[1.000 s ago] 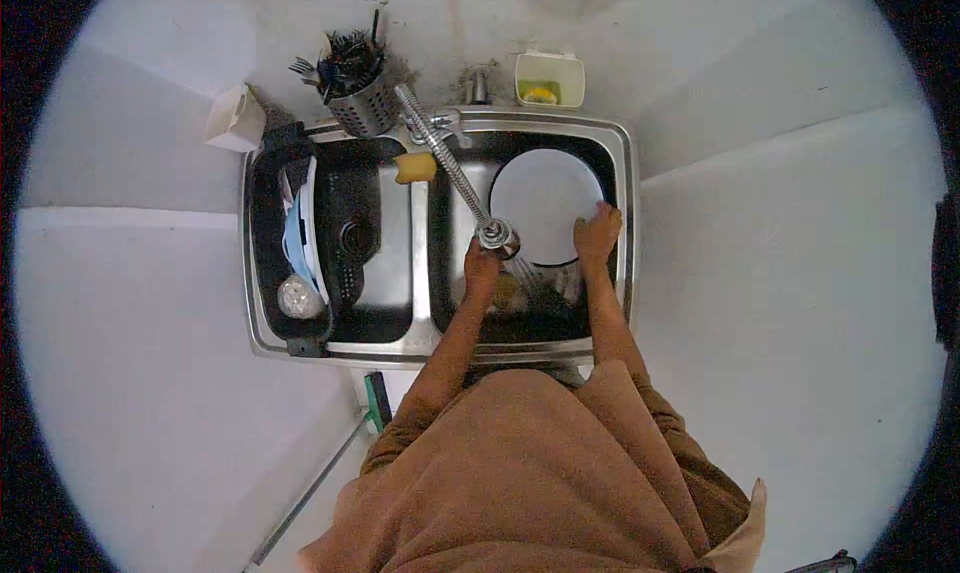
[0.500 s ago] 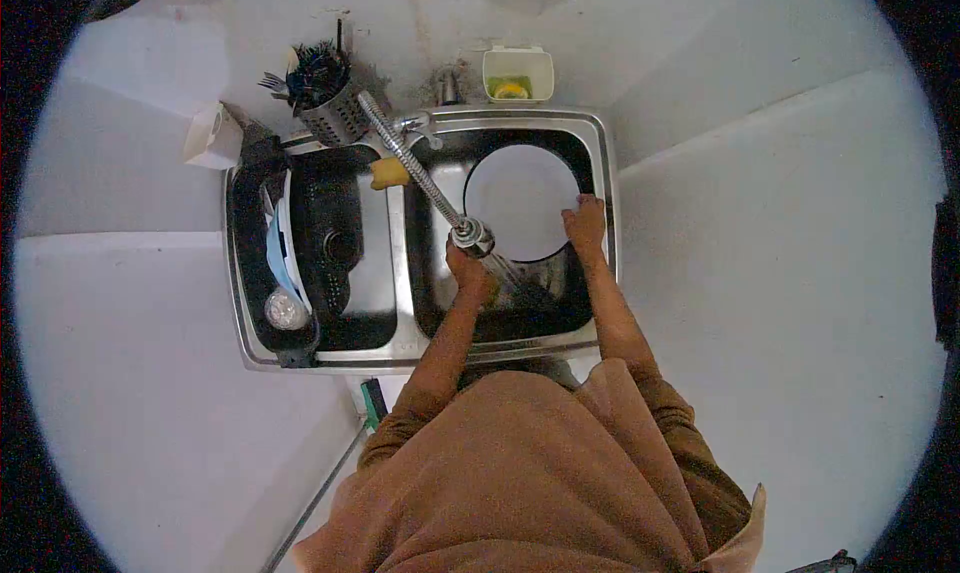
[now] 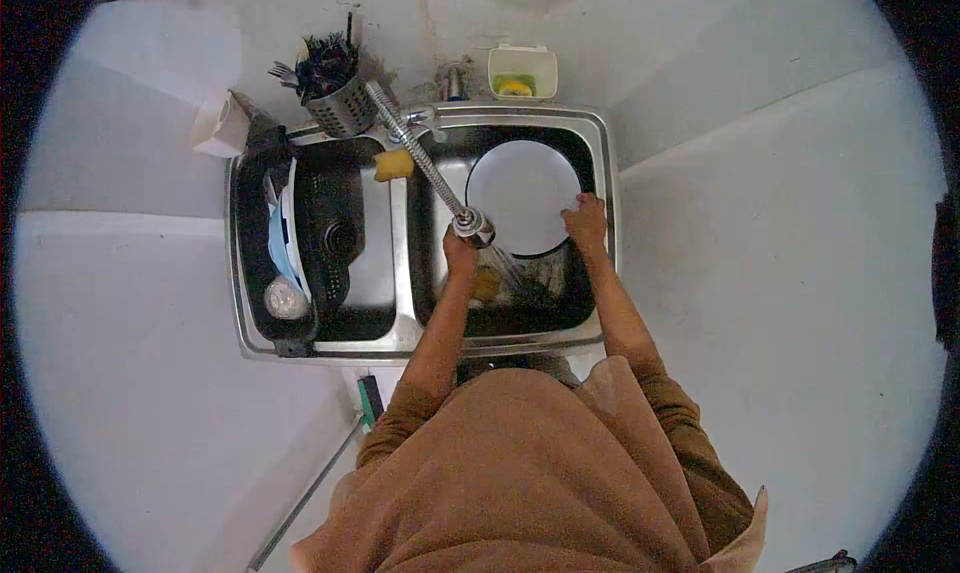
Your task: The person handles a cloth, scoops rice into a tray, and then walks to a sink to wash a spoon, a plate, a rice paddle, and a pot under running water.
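In the right basin, a round white plate (image 3: 523,198) with a dark rim leans towards the back. My right hand (image 3: 588,223) grips its right edge, thumb and fingers closed there. My left hand (image 3: 459,256) is closed at the spray head (image 3: 474,227) of a flexible metal faucet (image 3: 425,168), which partly covers the fingers. Water streams from the spray head down to the right, below the plate. A blurred yellow-brown thing (image 3: 487,284) lies in the basin beside my left wrist.
A yellow sponge (image 3: 394,165) rests on the divider. The left basin holds a black dish rack (image 3: 262,313) with plates and a clear glass (image 3: 285,299). Behind stand a cutlery holder (image 3: 343,110) and an open white container (image 3: 523,70). A green-headed broom (image 3: 371,401) leans at the front left.
My left hand and the spray head have shifted slightly, uncovering more of the yellow-brown thing. My right hand stays on the plate's edge. The whole view has shifted a little.
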